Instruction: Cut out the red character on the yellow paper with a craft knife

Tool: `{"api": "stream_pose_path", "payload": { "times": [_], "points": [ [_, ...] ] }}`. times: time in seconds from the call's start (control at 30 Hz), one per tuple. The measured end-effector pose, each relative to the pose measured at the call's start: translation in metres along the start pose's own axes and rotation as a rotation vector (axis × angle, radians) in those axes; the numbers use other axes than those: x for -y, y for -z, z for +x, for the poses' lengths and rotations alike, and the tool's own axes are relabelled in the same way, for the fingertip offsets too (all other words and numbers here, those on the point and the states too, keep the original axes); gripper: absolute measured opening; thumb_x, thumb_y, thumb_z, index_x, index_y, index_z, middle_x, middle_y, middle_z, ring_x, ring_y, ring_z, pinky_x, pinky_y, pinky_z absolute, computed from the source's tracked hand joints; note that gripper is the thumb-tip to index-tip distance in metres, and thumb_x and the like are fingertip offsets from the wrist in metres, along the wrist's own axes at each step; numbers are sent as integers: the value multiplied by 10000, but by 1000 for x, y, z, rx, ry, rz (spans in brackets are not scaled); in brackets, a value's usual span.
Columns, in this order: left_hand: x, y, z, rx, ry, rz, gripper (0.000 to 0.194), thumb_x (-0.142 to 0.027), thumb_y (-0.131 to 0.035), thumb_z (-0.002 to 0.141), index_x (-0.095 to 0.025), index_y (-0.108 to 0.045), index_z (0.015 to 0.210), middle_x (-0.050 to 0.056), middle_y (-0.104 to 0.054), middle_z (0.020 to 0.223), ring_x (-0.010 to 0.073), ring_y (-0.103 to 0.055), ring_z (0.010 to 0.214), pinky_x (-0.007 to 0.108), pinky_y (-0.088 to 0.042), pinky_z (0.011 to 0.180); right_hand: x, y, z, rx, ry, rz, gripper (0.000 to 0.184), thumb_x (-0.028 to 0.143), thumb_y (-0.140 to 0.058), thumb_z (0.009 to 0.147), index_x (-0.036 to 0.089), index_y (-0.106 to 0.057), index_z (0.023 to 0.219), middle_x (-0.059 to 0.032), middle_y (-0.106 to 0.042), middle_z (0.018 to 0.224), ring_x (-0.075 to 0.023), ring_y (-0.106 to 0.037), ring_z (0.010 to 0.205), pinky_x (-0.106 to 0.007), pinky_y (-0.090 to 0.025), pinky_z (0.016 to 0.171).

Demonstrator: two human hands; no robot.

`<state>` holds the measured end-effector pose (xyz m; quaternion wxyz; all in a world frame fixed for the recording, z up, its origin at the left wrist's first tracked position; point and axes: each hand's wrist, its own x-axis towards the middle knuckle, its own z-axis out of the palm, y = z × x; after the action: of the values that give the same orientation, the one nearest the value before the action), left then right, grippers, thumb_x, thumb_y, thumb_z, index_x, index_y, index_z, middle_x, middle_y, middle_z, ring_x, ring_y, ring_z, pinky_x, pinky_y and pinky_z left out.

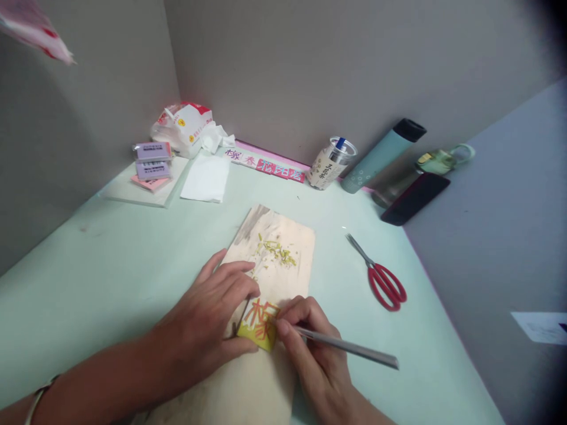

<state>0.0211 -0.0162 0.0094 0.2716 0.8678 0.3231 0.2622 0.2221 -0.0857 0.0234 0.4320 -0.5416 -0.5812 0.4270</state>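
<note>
My left hand point(208, 321) lies fingers-down on a wooden board point(283, 242), its fingers and thumb pinning a small yellow-green block point(258, 326) with an orange carved character on it. My right hand point(310, 342) is closed round a thin metal carving knife point(349, 348), held like a pen, with its tip on the block's right side. Green shavings point(277, 251) are scattered on the board beyond the block.
Red-handled scissors point(381, 277) lie right of the board on the pale green table point(88, 283). At the back stand a jar point(330, 162), a teal flask point(381, 154), a dark phone point(414, 198), a white tissue point(206, 177), stacked blocks point(152, 162) and a plastic bag point(186, 127).
</note>
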Motion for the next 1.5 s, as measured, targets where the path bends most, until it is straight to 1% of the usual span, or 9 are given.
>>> {"api": "stream_pose_path", "payload": {
  "times": [0.17, 0.33, 0.47, 0.63, 0.73, 1.0, 1.2, 1.3, 1.5],
  "points": [
    [1, 0, -1, 4, -14, 9, 509, -135, -809, 726, -256, -457, 1073, 5, -637, 1081, 272, -462, 1352, 521, -94, 1242, -1, 0, -1, 24, 44, -20, 189, 302, -496, 1046, 230, -525, 874, -12, -592, 830, -164, -543, 747, -291, -423, 671],
    [1, -1, -1, -3, -10, 16, 538, -150, -851, 699, -255, -458, 1052, -4, -639, 1067, 269, -466, 1346, 513, -97, 1242, 1, 3, -4, 54, 11, -49, 175, 290, -480, 1057, 236, -530, 898, -19, -586, 870, -173, -548, 797, -300, -431, 706],
    [0, 0, -1, -22, -7, 16, 514, -155, -840, 695, -251, -473, 1041, -6, -648, 1061, 276, -477, 1344, 522, -108, 1242, 2, 3, -5, 66, -20, -90, 195, 298, -472, 1055, 231, -527, 881, -35, -592, 865, -189, -565, 806, -313, -440, 699],
    [0, 0, 0, -7, -7, 14, 513, -175, -850, 713, -258, -471, 1047, -11, -643, 1077, 265, -471, 1351, 509, -94, 1249, -1, 1, -4, 36, 92, -104, 176, 260, -476, 1044, 229, -534, 880, -30, -591, 827, -174, -556, 736, -300, -432, 650],
    [1, 0, 0, 2, -12, 15, 525, -172, -854, 717, -260, -463, 1055, -5, -641, 1090, 266, -458, 1361, 512, -85, 1248, 1, 0, -2, 11, 115, -119, 185, 243, -487, 1029, 225, -530, 851, -25, -585, 793, -163, -544, 685, -287, -422, 608],
    [2, -1, 0, -12, -22, 11, 507, -188, -847, 733, -261, -458, 1050, 1, -638, 1074, 274, -474, 1344, 520, -106, 1238, 10, -1, 0, 40, 206, -190, 152, 143, -493, 982, 221, -540, 861, -39, -599, 793, -168, -565, 688, -290, -440, 622],
    [1, 0, 0, 7, -17, 10, 517, -167, -845, 725, -258, -466, 1065, 3, -641, 1098, 276, -462, 1359, 517, -99, 1245, 9, 2, 0, -35, 192, -116, 143, 189, -476, 1001, 241, -503, 871, -16, -571, 780, -164, -533, 661, -282, -419, 593],
    [2, 0, -1, 0, -17, 7, 526, -167, -852, 718, -256, -468, 1066, 1, -640, 1093, 274, -458, 1359, 512, -89, 1246, 10, 3, 2, -10, 176, -144, 142, 174, -479, 995, 236, -501, 868, -27, -579, 793, -174, -553, 688, -288, -434, 611],
    [2, -1, 0, 0, -33, 6, 545, -194, -872, 717, -258, -455, 1062, -10, -634, 1087, 265, -461, 1352, 480, -77, 1246, 6, 1, 3, -9, 213, -151, 150, 157, -479, 992, 230, -500, 863, -25, -574, 792, -169, -555, 688, -279, -438, 606]
  ]
}}
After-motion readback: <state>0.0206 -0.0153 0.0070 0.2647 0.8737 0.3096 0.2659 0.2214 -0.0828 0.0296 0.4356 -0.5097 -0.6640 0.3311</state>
